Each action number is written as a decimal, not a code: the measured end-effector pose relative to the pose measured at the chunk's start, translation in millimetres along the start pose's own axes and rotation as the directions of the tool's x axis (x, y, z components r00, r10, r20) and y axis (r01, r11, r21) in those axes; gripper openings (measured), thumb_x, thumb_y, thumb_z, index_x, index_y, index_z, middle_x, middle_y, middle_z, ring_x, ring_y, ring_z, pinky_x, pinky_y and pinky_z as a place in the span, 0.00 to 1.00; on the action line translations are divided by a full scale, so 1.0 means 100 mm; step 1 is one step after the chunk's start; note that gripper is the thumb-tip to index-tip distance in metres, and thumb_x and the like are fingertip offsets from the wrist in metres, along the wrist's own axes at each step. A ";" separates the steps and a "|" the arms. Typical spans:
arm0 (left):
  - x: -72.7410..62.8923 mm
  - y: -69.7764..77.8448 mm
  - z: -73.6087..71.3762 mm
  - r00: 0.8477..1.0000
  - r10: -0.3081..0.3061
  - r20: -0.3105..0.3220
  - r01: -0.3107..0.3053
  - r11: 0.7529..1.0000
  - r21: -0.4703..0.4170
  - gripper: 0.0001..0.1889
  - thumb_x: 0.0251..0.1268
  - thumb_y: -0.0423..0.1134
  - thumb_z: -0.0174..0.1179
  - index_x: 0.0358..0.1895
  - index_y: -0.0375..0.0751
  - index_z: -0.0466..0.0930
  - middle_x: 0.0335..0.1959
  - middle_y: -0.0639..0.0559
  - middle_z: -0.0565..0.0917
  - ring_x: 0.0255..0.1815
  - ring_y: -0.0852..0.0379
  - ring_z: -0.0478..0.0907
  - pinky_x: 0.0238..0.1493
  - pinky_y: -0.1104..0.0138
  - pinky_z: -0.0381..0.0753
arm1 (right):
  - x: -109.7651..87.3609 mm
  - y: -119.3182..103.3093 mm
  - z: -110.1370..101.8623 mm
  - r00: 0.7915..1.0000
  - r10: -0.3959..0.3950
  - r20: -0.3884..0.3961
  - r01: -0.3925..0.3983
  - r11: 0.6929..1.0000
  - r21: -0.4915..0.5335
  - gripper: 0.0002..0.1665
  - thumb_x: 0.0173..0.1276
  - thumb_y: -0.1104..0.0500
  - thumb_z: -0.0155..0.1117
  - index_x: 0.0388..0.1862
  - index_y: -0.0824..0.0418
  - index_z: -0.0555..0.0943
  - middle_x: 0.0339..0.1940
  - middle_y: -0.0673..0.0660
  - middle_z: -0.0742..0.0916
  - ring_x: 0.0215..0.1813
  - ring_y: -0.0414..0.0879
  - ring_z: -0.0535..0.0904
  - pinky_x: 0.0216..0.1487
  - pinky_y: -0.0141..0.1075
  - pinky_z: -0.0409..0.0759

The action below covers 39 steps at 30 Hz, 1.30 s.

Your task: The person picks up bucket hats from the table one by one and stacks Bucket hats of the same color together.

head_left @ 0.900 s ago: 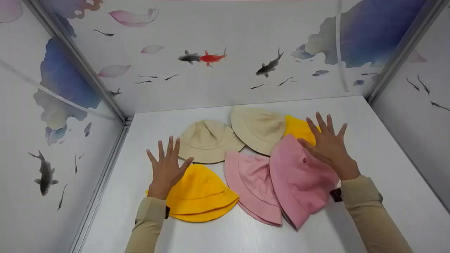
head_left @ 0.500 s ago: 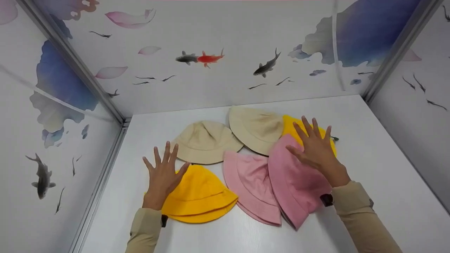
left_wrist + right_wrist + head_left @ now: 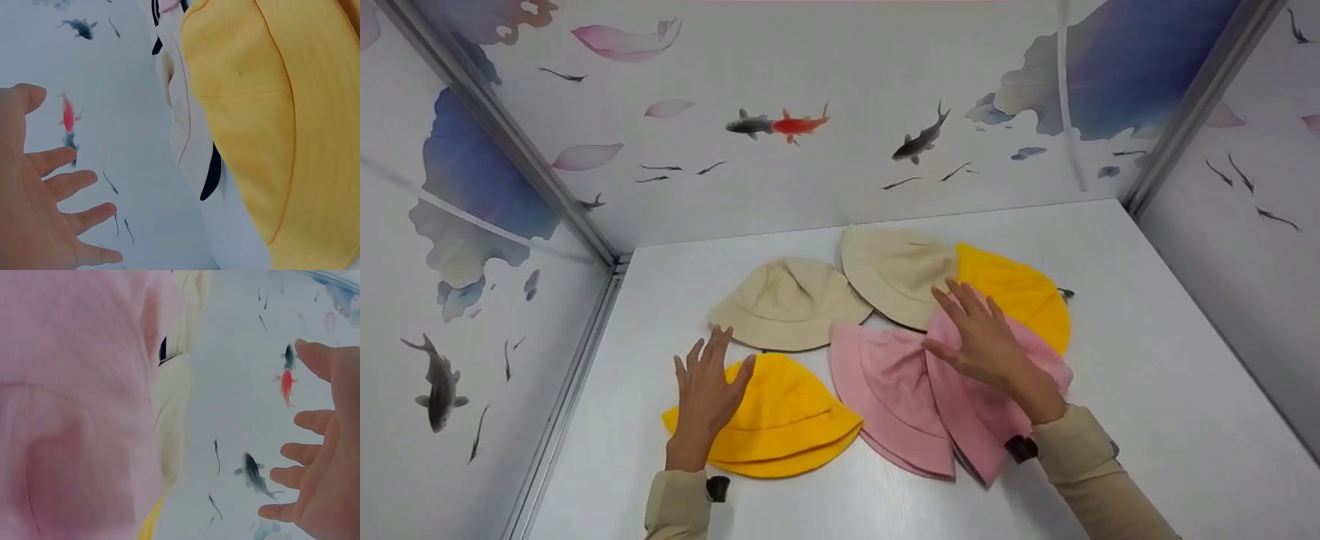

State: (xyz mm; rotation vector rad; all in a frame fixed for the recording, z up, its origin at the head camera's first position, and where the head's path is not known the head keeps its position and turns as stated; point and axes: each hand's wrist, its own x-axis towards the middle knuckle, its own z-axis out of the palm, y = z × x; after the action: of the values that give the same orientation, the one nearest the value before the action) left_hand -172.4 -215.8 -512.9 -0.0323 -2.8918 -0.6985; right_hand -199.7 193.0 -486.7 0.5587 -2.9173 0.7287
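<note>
My left hand (image 3: 704, 395), fingers spread, hovers over the left part of a yellow bucket hat (image 3: 780, 412) at the front left. In the left wrist view its fingers hold nothing, and the yellow hat (image 3: 242, 112) fills the right side. Above the right-hand pink bucket hat (image 3: 967, 409) is my right hand (image 3: 986, 341), also spread and holding nothing; it hides part of that hat. A second pink hat (image 3: 896, 375) lies partly under the first. In the right wrist view the pink hat (image 3: 79, 405) looms large beside the spread fingers.
Two beige bucket hats (image 3: 787, 300) (image 3: 892, 274) lie at the back, their brims meeting. Another yellow hat (image 3: 1020, 289) with a dark cord toggle lies at the back right, partly under the pink one. White walls with painted fish enclose the white table (image 3: 1155, 360) on three sides.
My right hand has moved left and toward me, from the back yellow hat to over the pink hats, uncovering the yellow one. The left hand has drawn slightly nearer. The hats stay put.
</note>
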 end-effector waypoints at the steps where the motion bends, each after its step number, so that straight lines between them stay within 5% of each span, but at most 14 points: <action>1: -0.02 -0.01 0.01 1.000 -0.004 -0.005 0.004 1.000 -0.018 0.35 0.73 0.55 0.54 0.76 0.43 0.62 0.77 0.38 0.64 0.77 0.32 0.57 0.75 0.30 0.41 | 0.00 -0.05 0.01 1.000 -0.003 0.001 0.003 1.000 0.026 0.50 0.68 0.41 0.66 0.81 0.56 0.56 0.83 0.62 0.57 0.82 0.63 0.53 0.78 0.67 0.45; 8: -0.11 -0.04 0.09 0.999 -0.042 0.000 0.042 0.990 -0.135 0.31 0.74 0.51 0.56 0.74 0.41 0.65 0.77 0.38 0.65 0.76 0.34 0.59 0.77 0.36 0.50 | -0.04 -0.26 0.12 0.996 -0.037 -0.084 0.050 0.986 0.156 0.47 0.64 0.49 0.73 0.77 0.58 0.64 0.79 0.62 0.66 0.73 0.64 0.69 0.71 0.67 0.63; 14: -0.20 -0.18 0.17 0.988 -0.140 0.062 0.151 0.957 -0.248 0.29 0.75 0.49 0.55 0.73 0.41 0.66 0.76 0.39 0.67 0.76 0.37 0.62 0.77 0.42 0.59 | -0.07 -0.42 0.29 0.993 -0.014 -0.115 0.047 0.958 0.284 0.42 0.63 0.52 0.75 0.74 0.57 0.70 0.75 0.62 0.71 0.50 0.56 0.85 0.68 0.64 0.69; 20: -0.32 -0.34 0.20 0.978 -0.189 0.091 0.207 0.938 -0.277 0.26 0.75 0.45 0.57 0.70 0.38 0.69 0.74 0.37 0.68 0.76 0.38 0.61 0.77 0.43 0.60 | -0.08 -0.60 0.48 0.996 -0.007 -0.084 0.039 0.923 0.382 0.39 0.64 0.52 0.73 0.72 0.56 0.71 0.74 0.62 0.72 0.69 0.60 0.73 0.69 0.62 0.71; 28: -0.43 -0.51 0.20 0.973 -0.225 0.056 0.231 0.954 -0.190 0.25 0.71 0.40 0.61 0.67 0.34 0.72 0.73 0.31 0.65 0.75 0.32 0.59 0.75 0.36 0.55 | -0.13 -0.74 0.75 0.999 -0.053 0.004 0.045 0.879 0.475 0.34 0.68 0.49 0.69 0.70 0.57 0.73 0.66 0.60 0.77 0.60 0.58 0.78 0.60 0.56 0.81; 35: -0.41 -0.64 0.17 0.925 -0.342 0.164 0.356 0.932 -0.065 0.33 0.70 0.49 0.62 0.71 0.35 0.67 0.75 0.28 0.59 0.75 0.28 0.55 0.72 0.31 0.55 | -0.14 -0.79 0.90 0.993 -0.022 0.117 -0.041 0.859 0.511 0.35 0.68 0.47 0.68 0.71 0.56 0.71 0.65 0.64 0.76 0.58 0.58 0.78 0.56 0.53 0.83; 39: -0.39 -0.71 0.19 0.896 -0.385 0.221 0.404 0.914 -0.044 0.38 0.69 0.55 0.61 0.74 0.35 0.63 0.77 0.26 0.52 0.75 0.26 0.49 0.70 0.28 0.53 | -0.15 -0.80 1.01 0.977 0.066 0.203 -0.176 0.789 0.589 0.35 0.69 0.45 0.67 0.71 0.56 0.72 0.68 0.64 0.76 0.60 0.55 0.78 0.56 0.47 0.84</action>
State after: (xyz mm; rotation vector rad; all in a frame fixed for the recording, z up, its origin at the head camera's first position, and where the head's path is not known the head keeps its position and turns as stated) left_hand -140.6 -270.0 -567.9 0.5188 -3.0966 -0.9405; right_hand -155.8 85.0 -543.5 0.4903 -2.8446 1.7487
